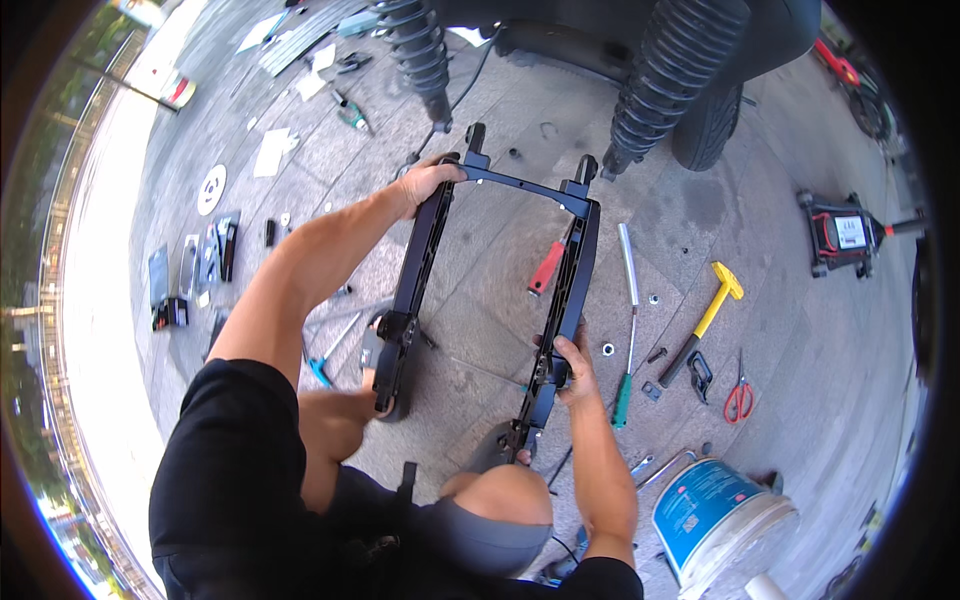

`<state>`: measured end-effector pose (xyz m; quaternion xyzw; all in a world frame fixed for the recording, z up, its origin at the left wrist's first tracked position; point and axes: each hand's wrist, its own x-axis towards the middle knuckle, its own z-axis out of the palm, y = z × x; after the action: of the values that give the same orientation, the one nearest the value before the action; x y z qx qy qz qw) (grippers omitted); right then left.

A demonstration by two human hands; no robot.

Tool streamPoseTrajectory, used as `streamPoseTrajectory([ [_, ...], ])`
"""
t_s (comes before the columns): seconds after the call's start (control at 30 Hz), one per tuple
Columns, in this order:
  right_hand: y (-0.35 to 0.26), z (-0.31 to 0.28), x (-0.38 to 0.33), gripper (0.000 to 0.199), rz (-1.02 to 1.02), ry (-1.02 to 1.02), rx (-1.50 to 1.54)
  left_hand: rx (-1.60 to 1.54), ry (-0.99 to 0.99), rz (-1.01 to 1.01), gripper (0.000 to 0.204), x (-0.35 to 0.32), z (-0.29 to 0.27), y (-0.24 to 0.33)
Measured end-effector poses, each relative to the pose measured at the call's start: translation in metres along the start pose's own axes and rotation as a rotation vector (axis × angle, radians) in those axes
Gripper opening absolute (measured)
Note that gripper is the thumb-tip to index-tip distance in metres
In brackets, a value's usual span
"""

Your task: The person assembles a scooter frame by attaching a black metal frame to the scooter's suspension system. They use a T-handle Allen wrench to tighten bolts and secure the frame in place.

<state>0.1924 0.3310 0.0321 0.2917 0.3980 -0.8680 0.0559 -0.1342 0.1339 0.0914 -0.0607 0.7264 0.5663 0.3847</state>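
Grey stone paving, outdoors, forms the work surface. A black U-shaped frame is held above it, between the person's knees and two coil-spring struts. Left hand is wrapped around the corner at the crossbar, thumb on top; right hand clasps the right rail nearer its lower end, the underside fingers mostly hidden. Risk noted: the two holds sit diagonally, so a slackened grip could let the frame twist and strike a strut or a knee. If lowered unguided, it could land on the red-handled screwdriver or knock the loose nut away. Containers: one white bucket with a blue label at lower right, contents not visible; one small black box at far left, contents too small to identify; one white tub at upper left, contents likewise undetermined.
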Motion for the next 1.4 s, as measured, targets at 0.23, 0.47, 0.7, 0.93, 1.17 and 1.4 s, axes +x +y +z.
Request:
streamPoseTrajectory([
  [0.23, -0.024, 0.019, 0.038, 0.078, 0.057, 0.152, -0.229, -0.092, -0.166, 0.061, 0.054, 0.057, -0.012, 0.007],
  [0.47, -0.038, 0.041, 0.046, 0.070, 0.060, 0.320, -0.508, -0.091, -0.249, -0.057, 0.035, 0.087, -0.007, -0.003],
  [0.7, -0.028, 0.019, 0.046, 0.052, 0.027, 0.565, -0.755, -0.051, -0.215, 0.081, 0.042, 0.094, 0.041, -0.008],
  [0.93, -0.030, -0.015, 0.085, 0.049, 0.024, 0.489, -0.616, 0.039, -0.161, 0.052, 0.052, 0.133, 0.063, 0.005],
  [1.17, -0.045, -0.023, 0.117, 0.051, 0.073, 0.447, -0.573, -0.151, -0.167, 0.034, 0.043, 0.157, 0.058, 0.002],
  [1.4, -0.035, -0.026, 0.119, 0.058, 0.027, 0.512, -0.838, -0.218, -0.138, 0.055, 0.042, 0.152, 0.054, -0.013],
])
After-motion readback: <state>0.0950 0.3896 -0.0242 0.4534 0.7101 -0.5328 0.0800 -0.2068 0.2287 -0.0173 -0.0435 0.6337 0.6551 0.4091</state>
